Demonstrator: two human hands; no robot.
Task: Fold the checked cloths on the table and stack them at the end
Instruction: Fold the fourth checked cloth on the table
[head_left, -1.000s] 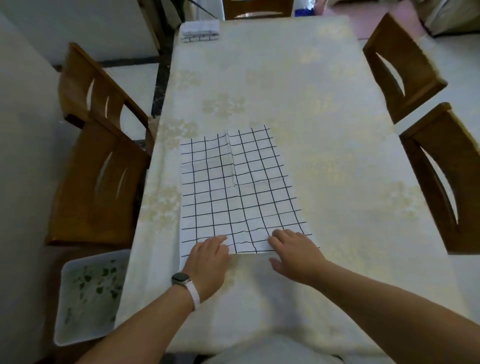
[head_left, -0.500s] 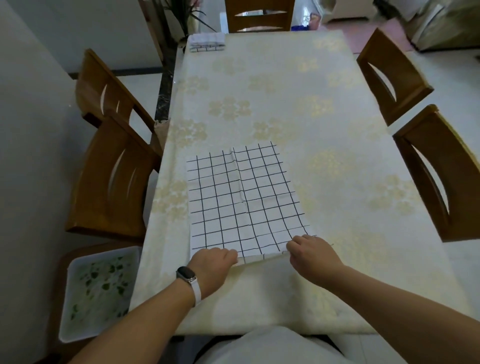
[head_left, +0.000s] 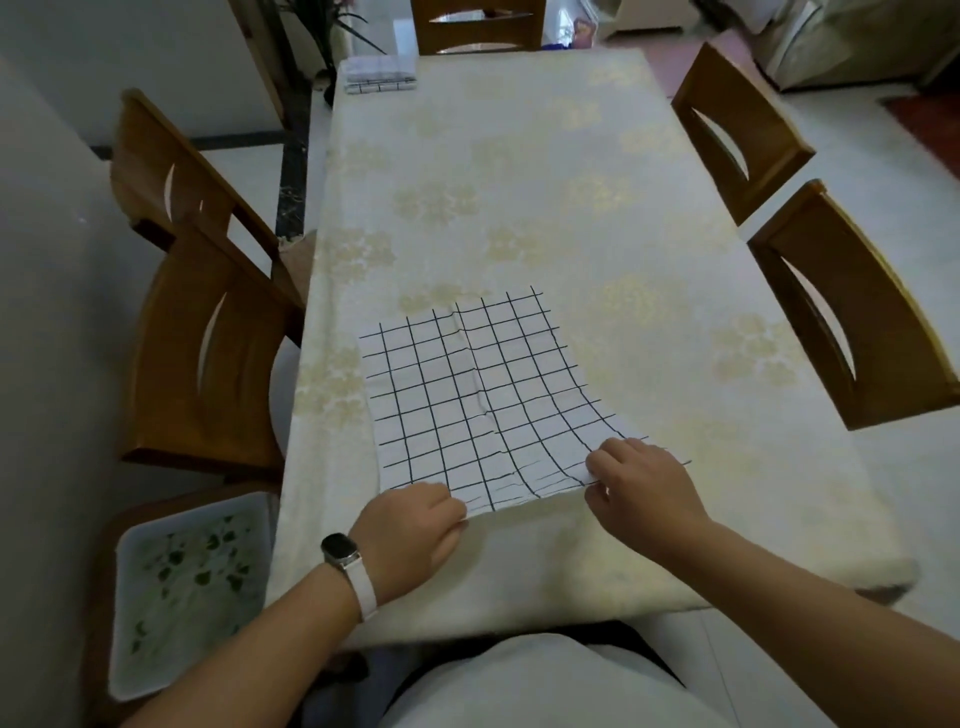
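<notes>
Pinching the near edge of the checked cloth (head_left: 467, 405) between left hand (head_left: 410, 530) and right hand (head_left: 641, 488), first fold apparently just starting, with a folded pile (head_left: 381, 75) already stacked at the table's (head_left: 519, 182) far corner.

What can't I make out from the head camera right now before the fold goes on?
- Fingertips of the left hand and right hand: curled under the checked cloth, so the exact grip is hidden.
- Folded stack at the table's far end: too small to count its cloths.
- Underside of the cloth's lifted near edge: hidden by the cloth itself.
- Tray on the left: its near end is hidden by the left forearm.
</notes>
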